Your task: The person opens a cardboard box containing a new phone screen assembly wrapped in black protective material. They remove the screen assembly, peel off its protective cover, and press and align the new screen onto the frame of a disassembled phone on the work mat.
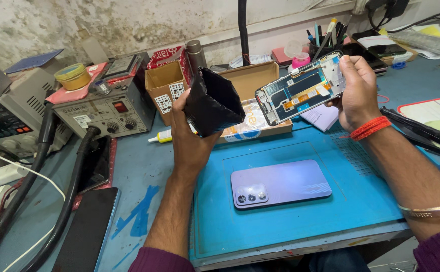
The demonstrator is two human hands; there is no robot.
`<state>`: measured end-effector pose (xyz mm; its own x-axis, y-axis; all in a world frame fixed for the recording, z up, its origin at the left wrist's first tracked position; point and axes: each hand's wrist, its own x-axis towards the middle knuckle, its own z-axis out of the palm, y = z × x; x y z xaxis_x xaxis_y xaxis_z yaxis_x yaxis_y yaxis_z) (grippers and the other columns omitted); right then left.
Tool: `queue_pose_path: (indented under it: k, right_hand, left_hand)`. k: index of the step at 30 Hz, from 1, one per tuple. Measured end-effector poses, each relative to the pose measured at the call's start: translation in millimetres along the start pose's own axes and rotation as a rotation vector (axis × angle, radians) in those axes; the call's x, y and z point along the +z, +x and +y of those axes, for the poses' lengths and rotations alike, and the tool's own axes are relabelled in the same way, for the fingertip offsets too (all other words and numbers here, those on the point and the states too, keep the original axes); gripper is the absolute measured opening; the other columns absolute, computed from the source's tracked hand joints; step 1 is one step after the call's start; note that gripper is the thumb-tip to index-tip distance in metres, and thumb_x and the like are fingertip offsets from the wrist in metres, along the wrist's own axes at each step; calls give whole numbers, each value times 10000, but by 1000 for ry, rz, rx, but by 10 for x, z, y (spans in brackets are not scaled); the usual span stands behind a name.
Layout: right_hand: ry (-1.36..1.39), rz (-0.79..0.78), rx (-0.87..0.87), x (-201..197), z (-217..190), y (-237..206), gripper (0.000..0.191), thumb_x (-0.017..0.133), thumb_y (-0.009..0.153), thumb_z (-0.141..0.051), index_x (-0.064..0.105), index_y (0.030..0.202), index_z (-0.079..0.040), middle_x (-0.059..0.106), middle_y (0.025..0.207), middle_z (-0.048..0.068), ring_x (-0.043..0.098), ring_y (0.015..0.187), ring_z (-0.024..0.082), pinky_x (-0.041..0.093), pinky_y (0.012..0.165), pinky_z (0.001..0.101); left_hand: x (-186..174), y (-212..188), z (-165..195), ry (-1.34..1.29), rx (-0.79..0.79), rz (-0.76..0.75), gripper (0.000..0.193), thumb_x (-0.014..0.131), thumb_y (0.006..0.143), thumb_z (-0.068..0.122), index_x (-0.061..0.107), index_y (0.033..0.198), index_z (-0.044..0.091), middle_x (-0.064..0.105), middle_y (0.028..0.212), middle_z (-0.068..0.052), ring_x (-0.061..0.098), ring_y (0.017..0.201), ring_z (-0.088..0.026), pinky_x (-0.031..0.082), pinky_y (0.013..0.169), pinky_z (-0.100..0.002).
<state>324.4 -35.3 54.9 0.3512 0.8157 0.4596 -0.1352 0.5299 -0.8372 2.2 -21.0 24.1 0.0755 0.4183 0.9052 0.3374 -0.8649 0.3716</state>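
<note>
Right hand (356, 90) clenched on one short end of an open phone frame (300, 88), inner parts facing the camera, long axis slanting from lower left up to the grip at upper right, held in the air above the far edge of the blue mat (280, 221). Left hand (189, 136) closed round a black pouch (214, 100), mouth tilted up and to the right, raised over the mat's far left corner. Below, flat at the mat's middle: a lilac phone (280, 184), back up, long axis left to right, cameras at the left end. Behind, an open cardboard box (257, 80) on the desk (134, 171).
</note>
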Motion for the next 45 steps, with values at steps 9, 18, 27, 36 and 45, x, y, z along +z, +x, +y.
queue_pose_path:
  k: [9,18,27,36,45]
  right_hand:
    - [12,0,-15,32,-12,-2,190,480,1163,-309,522,1115,-130,654,914,27,640,669,113,460,452,266]
    - [8,-10,-19,31,-18,-16,190,477,1165,-309,525,1113,-132,650,909,22,638,666,110,458,450,262]
    - [10,-59,-22,24,-18,-9,200,437,1180,-301,506,1145,-117,680,964,43,671,713,102,475,463,234]
    - [-5,-57,-46,60,-36,-7,203,432,1169,-278,498,1143,-88,722,1041,80,758,838,146,597,546,236]
    - [-10,-48,-47,80,-54,-19,205,432,1174,-284,497,1147,-92,713,1027,74,748,817,141,587,529,238]
  left_hand:
    - [-11,-8,-29,35,9,6,882,977,731,69,438,1428,70,554,1394,-129,574,1303,-309,492,1104,-412]
    - [-14,-17,-40,-19,-37,0,893,949,735,41,417,1452,70,573,1387,-128,595,1293,-294,498,1100,-401]
    - [0,-15,-45,-25,-33,2,885,945,749,48,414,1457,68,563,1404,-133,583,1316,-287,492,1122,-399]
    - [-2,-7,-28,-3,-10,6,880,955,750,50,419,1448,61,563,1402,-139,575,1317,-299,480,1124,-410]
    - [0,-5,-24,0,-25,2,889,956,738,66,415,1443,54,559,1400,-150,580,1316,-311,491,1111,-409]
